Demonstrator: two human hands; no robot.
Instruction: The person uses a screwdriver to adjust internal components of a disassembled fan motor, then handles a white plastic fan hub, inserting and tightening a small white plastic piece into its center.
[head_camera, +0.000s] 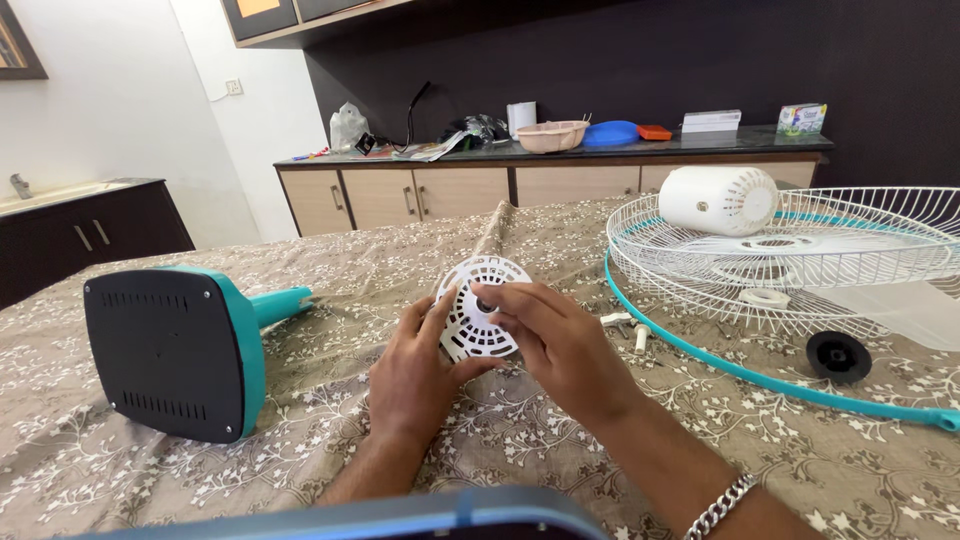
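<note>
left hand (415, 375): cups the white vented motor cover (480, 308) from its left side, thumb up along the rim, fingers closed around the edge
right hand (550, 335): fingertips pinched at the dark centre hole of the cover, wrist wearing a chain bracelet (722, 508)
cover position: held upright just above the patterned tablecloth (300, 410), in the middle of the table, vented face toward the camera
fan base (175, 350): lies on its side to the left, dark underside facing the camera, teal stem pointing toward the centre
wire guard (790, 255): rests flat to the right with the teal guard ring (760, 378) around its near edge and the white motor housing (718, 200) on its far part
loose parts: black round knob (838, 356) and small white fittings (630, 328) lie near the ring, apart from both hands
judged step: seating or turning a part at the hub of the cover
technique: keep the left grip on the rim only, so the thin ribs take no load; keep the right fingertips square to the hole and turn lightly
risk: the ribs look thin and may flex or crack under a squeeze
</note>
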